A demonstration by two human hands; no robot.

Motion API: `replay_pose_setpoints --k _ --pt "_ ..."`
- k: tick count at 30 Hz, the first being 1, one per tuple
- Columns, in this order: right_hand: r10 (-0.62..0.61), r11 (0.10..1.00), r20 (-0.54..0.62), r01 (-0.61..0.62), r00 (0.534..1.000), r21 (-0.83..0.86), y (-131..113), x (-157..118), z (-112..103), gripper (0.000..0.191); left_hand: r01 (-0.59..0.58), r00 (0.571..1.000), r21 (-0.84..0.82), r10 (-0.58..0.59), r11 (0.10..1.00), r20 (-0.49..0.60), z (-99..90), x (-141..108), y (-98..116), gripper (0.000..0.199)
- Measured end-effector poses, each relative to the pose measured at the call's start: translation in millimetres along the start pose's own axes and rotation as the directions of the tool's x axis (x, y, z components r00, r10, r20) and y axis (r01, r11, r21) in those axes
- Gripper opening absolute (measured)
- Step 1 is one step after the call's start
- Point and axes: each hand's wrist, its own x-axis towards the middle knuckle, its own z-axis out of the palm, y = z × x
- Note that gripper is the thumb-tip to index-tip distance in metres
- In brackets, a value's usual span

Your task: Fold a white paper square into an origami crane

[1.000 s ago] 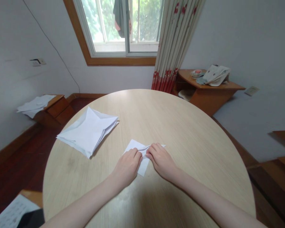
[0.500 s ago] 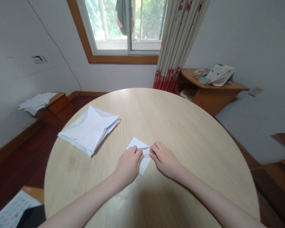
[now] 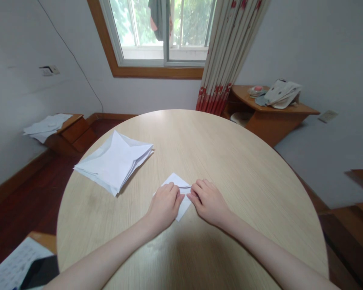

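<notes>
A small folded white paper point(image 3: 174, 179) lies on the round wooden table point(image 3: 218, 149), in front of me. My left hand point(image 3: 166, 203) is closed on its left side, fingers curled and thumb toward the middle. On the right side, my right hand point(image 3: 207, 201) is closed with its fingertips on the paper's edge. A raised fold runs between the two hands. The paper's left and right corners are mostly hidden under my fingers. A stack of larger white sheets point(image 3: 115, 161) rests at the table's left.
Papers point(image 3: 48, 125) lie on a small wooden cabinet at the left. A dark phone-like object point(image 3: 40, 272) and a printed sheet point(image 3: 12, 264) are at the lower left. A corner shelf point(image 3: 304, 109) with a cloth bag point(image 3: 281, 94) stands at the back right.
My hands have shifted slightly on the paper, the right thumb moving a little left, nearer the left one. The view has tilted slightly.
</notes>
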Motion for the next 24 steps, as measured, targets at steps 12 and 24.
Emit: replay_pose_setpoints --k 12,24 --pt "-0.004 1.000 -0.030 0.004 1.000 -0.001 0 1 1 0.019 -0.011 1.000 0.065 0.011 0.998 0.014 -1.0 1 2 0.020" --pt "0.031 0.996 -0.019 -0.033 0.999 -0.079 -5 1 1 0.016 0.060 0.998 0.142 -0.058 0.988 -0.017 -14.9 1 7 0.021"
